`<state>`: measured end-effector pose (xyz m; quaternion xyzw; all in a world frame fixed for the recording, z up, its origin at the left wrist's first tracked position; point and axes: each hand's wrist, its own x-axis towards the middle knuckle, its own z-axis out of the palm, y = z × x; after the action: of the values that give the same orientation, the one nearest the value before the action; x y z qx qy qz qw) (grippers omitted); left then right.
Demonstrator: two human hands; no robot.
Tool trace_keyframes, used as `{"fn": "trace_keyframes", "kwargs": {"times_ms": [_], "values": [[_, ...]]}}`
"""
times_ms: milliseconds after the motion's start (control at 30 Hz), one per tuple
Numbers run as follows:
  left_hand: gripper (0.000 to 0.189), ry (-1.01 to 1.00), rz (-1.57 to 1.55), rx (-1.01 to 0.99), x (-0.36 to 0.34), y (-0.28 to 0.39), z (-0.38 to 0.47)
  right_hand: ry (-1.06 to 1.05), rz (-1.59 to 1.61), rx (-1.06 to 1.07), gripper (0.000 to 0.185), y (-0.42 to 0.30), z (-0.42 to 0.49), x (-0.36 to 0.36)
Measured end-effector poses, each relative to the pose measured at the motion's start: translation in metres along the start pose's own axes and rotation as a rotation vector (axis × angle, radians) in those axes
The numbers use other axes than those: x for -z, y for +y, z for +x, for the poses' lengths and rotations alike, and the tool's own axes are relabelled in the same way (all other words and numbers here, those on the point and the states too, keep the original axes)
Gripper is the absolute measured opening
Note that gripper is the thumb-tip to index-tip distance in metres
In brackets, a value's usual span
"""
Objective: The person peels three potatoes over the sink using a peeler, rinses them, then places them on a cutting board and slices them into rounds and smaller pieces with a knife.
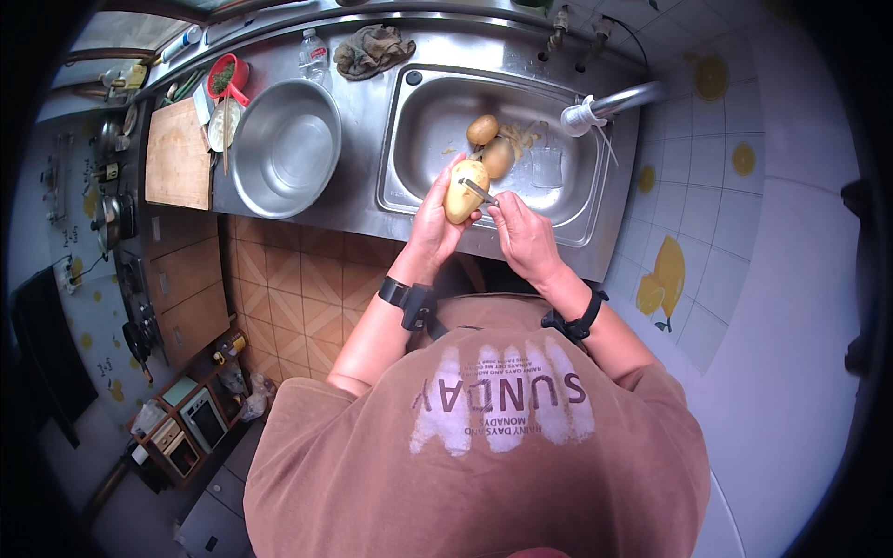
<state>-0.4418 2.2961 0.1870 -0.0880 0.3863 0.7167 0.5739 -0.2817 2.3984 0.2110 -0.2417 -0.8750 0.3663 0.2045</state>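
My left hand (438, 217) cups a large peeled potato (460, 204) over the front of the stainless steel sink (425, 118). In my right hand (523, 229) is a slim metal tool (480, 190), a peeler or small knife. Its end rests against the potato's upper face, at a dark spot. Beyond my hands, an unpeeled potato (483, 130) and a larger brownish one (498, 158) sit on the sink floor. Beside them lies a heap of potato peelings (520, 138). To their right is a clear rectangular patch whose nature I cannot tell.
A chrome faucet (621, 101) reaches over the sink's right side. Left of the sink stand a large metal basin (287, 150), a plastic bottle (313, 54) and a crumpled rag (373, 52). Farther left are a wooden cutting board (178, 155) and a red bowl of greens (227, 75).
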Motion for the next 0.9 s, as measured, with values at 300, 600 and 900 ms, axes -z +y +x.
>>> {"fn": "trace_keyframes", "kwargs": {"times_ms": [300,600,900], "values": [[0.05,0.015,0.029,0.027,0.008,-0.015,-0.01,-0.068,-0.215,0.088,0.015,-0.014,-0.002,0.006],[0.055,0.006,0.078,0.036,0.009,-0.01,-0.01,-0.089,-0.188,-0.1,0.018,0.021,0.019,0.006],[0.063,-0.035,0.144,-0.074,0.005,-0.009,-0.019,0.028,-0.024,-0.119,0.018,0.013,0.008,0.006]]}}
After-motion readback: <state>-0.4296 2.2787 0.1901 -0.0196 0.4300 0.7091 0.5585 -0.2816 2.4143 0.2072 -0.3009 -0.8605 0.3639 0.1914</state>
